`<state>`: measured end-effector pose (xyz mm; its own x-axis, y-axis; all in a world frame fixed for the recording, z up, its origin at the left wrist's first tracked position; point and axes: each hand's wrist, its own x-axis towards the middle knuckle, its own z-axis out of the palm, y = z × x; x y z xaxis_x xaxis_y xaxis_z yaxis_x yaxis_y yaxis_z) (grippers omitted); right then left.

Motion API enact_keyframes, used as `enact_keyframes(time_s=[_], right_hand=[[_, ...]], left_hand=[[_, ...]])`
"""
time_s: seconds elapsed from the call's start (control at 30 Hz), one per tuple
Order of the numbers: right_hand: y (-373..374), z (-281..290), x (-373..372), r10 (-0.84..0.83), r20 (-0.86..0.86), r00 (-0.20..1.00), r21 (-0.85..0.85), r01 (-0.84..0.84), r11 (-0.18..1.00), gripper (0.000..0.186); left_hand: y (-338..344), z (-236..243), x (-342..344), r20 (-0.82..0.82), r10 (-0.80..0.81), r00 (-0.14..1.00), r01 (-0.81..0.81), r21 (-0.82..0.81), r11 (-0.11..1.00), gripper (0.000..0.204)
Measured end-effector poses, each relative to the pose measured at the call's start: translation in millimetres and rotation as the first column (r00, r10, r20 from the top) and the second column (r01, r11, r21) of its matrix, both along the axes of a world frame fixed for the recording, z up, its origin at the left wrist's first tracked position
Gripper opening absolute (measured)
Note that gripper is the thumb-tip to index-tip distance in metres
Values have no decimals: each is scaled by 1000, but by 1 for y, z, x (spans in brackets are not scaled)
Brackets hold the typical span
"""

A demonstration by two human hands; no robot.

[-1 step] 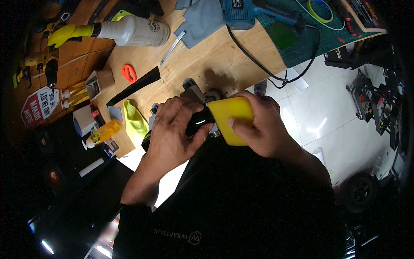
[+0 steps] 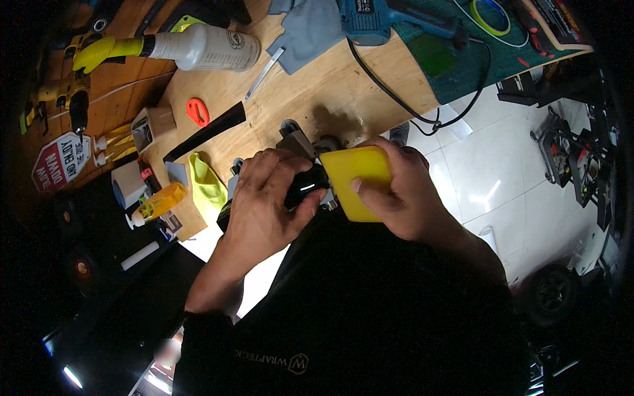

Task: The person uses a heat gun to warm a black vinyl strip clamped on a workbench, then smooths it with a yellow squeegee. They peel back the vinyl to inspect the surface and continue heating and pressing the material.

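Observation:
A flat yellow squeegee (image 2: 353,173) is gripped in my right hand (image 2: 413,204), thumb across its face and fingers behind. Its left edge is next to the end of a glossy black part (image 2: 305,187); whether they touch, I cannot tell. My left hand (image 2: 261,201) is wrapped over that black part, which also shows dark at the far side of the wrist. Much of the part is hidden under my fingers. Just beyond both hands, a grey metal clamp-like fixture (image 2: 297,142) stands at the edge of the wooden bench (image 2: 290,99).
On the bench lie a spray bottle (image 2: 218,49), an orange-red cutter (image 2: 197,112), a black strip (image 2: 208,132), a yellow cloth (image 2: 206,185), a grey cloth (image 2: 307,39) and a silver knife (image 2: 264,74). A blue heat gun (image 2: 366,20) trails its black cord (image 2: 389,89) over the bench edge.
My right hand and the yellow squeegee have shifted very slightly to the right. My left hand stays in place on the black part.

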<state>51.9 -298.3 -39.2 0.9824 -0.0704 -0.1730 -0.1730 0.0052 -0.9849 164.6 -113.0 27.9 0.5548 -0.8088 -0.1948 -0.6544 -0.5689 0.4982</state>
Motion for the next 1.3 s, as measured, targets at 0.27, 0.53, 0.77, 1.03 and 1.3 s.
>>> enact_keyframes(time_s=[0.27,0.53,0.77,1.03,1.3], right_hand=[[-8,6,2,17,-53,998,-4,-17,1000,45],[-13,-2,2,-16,-147,989,95,31,995,44],[-23,2,9,82,-133,988,187,-56,981,40],[-26,-3,21,171,-12,985,92,-169,981,41],[-23,-5,20,246,-104,964,159,-228,961,42]], left_hand=[[0,-3,-4,102,-20,995,18,17,1000,38],[-15,-11,-14,183,99,978,-105,28,994,30],[-36,-8,-21,244,161,956,-209,185,960,31],[-17,7,-12,-12,237,971,-234,112,966,43],[-14,5,-21,71,217,974,-223,103,969,37]])
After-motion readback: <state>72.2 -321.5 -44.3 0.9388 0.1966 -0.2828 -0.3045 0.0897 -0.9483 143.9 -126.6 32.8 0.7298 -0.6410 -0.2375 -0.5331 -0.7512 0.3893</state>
